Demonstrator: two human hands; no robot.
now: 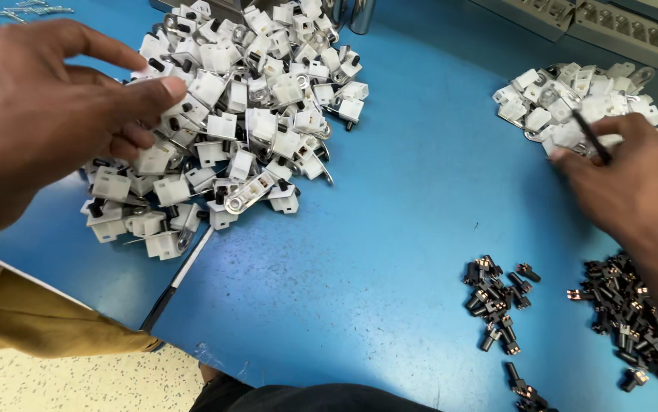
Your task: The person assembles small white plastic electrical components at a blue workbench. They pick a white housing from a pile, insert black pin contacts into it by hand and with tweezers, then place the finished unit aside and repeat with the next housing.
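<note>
Blue tabletop [390,229] fills the view, its near edge cutting diagonally across the lower left, with speckled floor [77,381] beyond it. Nearest, along the right side, lie two scatters of small black parts [497,297], the larger one partly under the right forearm. A wide bare stretch of blue lies open between the hands. The left hand [46,114] hovers over a big heap of white plastic housings [230,114], fingers loosely spread, thumb and forefinger near a piece; I cannot tell whether it grips one. The right hand [634,175] pinches a thin dark pin [593,137] at the edge of a smaller white pile [565,99]. Grey trays [611,27] sit at the far edge.
</note>
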